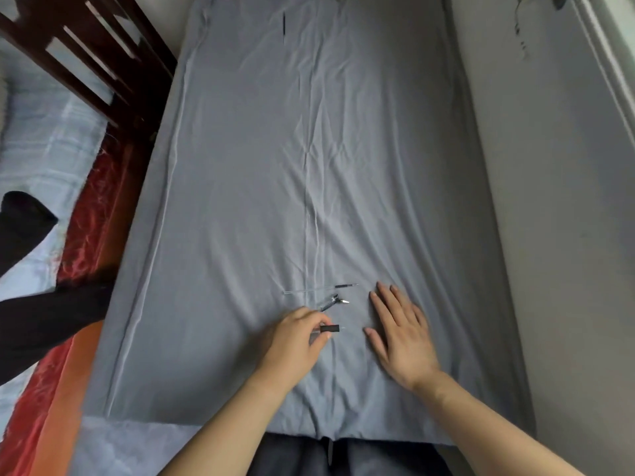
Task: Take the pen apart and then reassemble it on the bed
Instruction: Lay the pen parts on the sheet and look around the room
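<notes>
The pen's already in bits on the bed (240, 166), all w/in reach near the foot. The left hand (295, 341) has its fingertips pinched on the barrel (330, 328), a short black grip section w/ a clear end, long axis running 9-to-3, free end pointing at the right hand (400, 333). That right hand lies flat, fingers spread, holding nothing, just beside the barrel at its 3 o'clock. The refill (321, 288), a thin clear tube w/ dark tip, lies at roughly 12 from the barrel, also running 9-to-3, tip toward 3. Between them sits a small cluster, the tip and clicker parts (334, 301), too blurred to sort. The right hand looks nearer the refill's tip end; nothing blocks the way. Another dark pen-like stick (284, 25) lies well apart at far 12.
</notes>
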`<state>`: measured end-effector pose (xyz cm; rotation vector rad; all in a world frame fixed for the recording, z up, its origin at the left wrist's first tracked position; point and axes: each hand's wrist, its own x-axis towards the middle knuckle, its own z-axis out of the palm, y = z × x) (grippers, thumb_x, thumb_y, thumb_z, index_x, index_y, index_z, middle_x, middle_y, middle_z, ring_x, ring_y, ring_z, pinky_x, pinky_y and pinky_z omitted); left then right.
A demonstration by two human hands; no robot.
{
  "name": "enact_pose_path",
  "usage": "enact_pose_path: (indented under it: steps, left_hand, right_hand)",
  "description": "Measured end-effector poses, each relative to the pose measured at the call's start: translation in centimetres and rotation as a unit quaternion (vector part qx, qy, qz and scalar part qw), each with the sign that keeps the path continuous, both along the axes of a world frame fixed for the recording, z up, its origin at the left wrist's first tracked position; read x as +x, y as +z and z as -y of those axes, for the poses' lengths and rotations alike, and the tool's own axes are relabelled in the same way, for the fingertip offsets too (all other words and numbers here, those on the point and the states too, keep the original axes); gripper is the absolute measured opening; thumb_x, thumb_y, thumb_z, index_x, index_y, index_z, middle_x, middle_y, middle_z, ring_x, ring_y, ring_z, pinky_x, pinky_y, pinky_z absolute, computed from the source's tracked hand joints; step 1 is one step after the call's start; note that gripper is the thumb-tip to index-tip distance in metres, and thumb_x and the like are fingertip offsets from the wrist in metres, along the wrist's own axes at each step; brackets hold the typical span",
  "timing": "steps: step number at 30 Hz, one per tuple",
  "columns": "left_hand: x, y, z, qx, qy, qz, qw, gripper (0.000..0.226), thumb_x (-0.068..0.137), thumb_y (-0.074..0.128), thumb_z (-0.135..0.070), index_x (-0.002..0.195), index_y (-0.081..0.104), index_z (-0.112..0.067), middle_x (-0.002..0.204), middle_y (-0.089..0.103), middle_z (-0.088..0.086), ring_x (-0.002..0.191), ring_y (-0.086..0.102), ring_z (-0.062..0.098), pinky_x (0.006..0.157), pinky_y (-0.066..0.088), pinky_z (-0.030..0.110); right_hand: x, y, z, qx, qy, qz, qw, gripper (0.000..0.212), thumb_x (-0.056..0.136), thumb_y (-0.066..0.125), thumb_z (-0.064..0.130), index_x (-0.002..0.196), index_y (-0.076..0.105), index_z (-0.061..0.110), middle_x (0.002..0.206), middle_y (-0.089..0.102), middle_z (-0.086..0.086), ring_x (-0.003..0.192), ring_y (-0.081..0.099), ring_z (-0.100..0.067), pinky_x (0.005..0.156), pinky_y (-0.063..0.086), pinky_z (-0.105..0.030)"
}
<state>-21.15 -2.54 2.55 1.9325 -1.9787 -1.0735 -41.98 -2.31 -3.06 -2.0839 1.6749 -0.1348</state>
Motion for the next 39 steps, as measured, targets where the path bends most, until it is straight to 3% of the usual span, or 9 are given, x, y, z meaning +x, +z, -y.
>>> enact_pose_path:
  steps: [5, 11, 14, 19, 24, 31, 35, 39]
  left_hand:
    - [-1.0, -1.3, 1.2, -0.077, -0.016, 0.097, 0.992, 0.015, 0.079, 0.066, -0.032, 0.093, 0.065, -0.028, 0.092, 0.065, -0.002, 0.088, 0.061, 0.024, 0.075, 0.049, 0.041]
    - [-1.1, -1.9, 0.5, -0.106, 0.019, 0.157, 0.982, 0.032, 0.070, 0.071, -0.040, 0.100, 0.061, -0.034, 0.102, 0.062, -0.005, 0.095, 0.061, 0.022, 0.079, 0.045, 0.042]
    - [-0.6, -0.8, -0.5, -0.108, 0.021, 0.171, 0.979, 0.038, 0.075, 0.054, -0.053, 0.109, 0.058, -0.035, 0.112, 0.062, -0.003, 0.103, 0.059, 0.022, 0.084, 0.045, 0.043]
    - [1.9, 2.9, -2.7, -0.066, 0.084, 0.159, 0.981, 0.063, 0.076, 0.029, -0.067, 0.128, 0.045, -0.036, 0.137, 0.048, -0.003, 0.128, 0.040, 0.021, 0.103, 0.034, 0.055]
    - [5.9, 7.1, -6.2, -0.084, 0.130, 0.170, 0.973, 0.066, 0.076, 0.027, -0.072, 0.133, 0.033, -0.040, 0.144, 0.039, -0.003, 0.134, 0.029, 0.017, 0.107, 0.018, 0.064]
    - [12.2, 12.2, -16.0, -0.111, 0.203, 0.161, 0.959, 0.067, 0.079, 0.031, -0.068, 0.134, 0.039, -0.031, 0.142, 0.041, -0.001, 0.133, 0.035, 0.021, 0.105, 0.030, 0.060]
    - [16.8, 14.2, -22.3, -0.111, 0.240, 0.165, 0.950, 0.069, 0.079, 0.029, -0.069, 0.134, 0.039, -0.029, 0.142, 0.041, -0.002, 0.133, 0.036, 0.021, 0.105, 0.031, 0.056]
    - [21.6, 15.2, -29.2, -0.103, 0.290, 0.184, 0.933, 0.068, 0.079, 0.027, -0.070, 0.134, 0.038, -0.031, 0.143, 0.040, -0.002, 0.133, 0.034, 0.021, 0.104, 0.031, 0.061]
  right_hand:
    - [-0.1, 0.0, 0.0, -0.012, -0.003, -0.006, 1.000, 0.058, 0.088, 0.035, 0.048, 0.141, 0.028, 0.023, 0.152, 0.026, 0.001, 0.140, 0.013, -0.014, 0.109, 0.019, -0.034]
    - [-0.1, 0.1, 0.1, -0.011, 0.009, 0.011, 1.000, 0.058, 0.090, 0.040, 0.045, 0.141, 0.026, 0.022, 0.152, 0.017, 0.005, 0.140, 0.010, -0.015, 0.113, 0.009, -0.028]
    - [0.1, 1.0, 0.2, 0.005, 0.007, 0.045, 0.999, 0.057, 0.090, 0.048, 0.038, 0.140, 0.030, 0.018, 0.153, 0.019, 0.002, 0.142, 0.012, -0.017, 0.112, 0.014, -0.035]
    - [1.7, 5.8, 0.4, 0.025, 0.002, 0.094, 0.995, 0.047, 0.089, 0.053, 0.035, 0.129, 0.045, 0.011, 0.143, 0.042, -0.011, 0.130, 0.041, -0.030, 0.107, 0.034, -0.043]
    - [6.5, 11.4, -0.1, 0.031, 0.118, 0.084, 0.989, 0.054, 0.089, 0.047, 0.043, 0.135, 0.036, 0.015, 0.147, 0.034, -0.008, 0.134, 0.033, -0.027, 0.108, 0.033, -0.045]
    - [14.3, 17.8, -4.9, 0.007, 0.276, 0.042, 0.960, 0.054, 0.089, 0.043, 0.049, 0.134, 0.037, 0.020, 0.148, 0.032, -0.003, 0.136, 0.030, -0.024, 0.109, 0.029, -0.044]
    - [19.9, 20.2, -9.1, -0.019, 0.326, 0.056, 0.944, 0.055, 0.088, 0.041, 0.052, 0.134, 0.037, 0.021, 0.148, 0.033, -0.004, 0.135, 0.031, -0.025, 0.108, 0.031, -0.046]
    - [26.0, 20.7, -13.9, -0.011, 0.350, 0.096, 0.932, 0.055, 0.089, 0.035, 0.056, 0.134, 0.035, 0.024, 0.148, 0.032, -0.001, 0.136, 0.027, -0.021, 0.110, 0.029, -0.042]
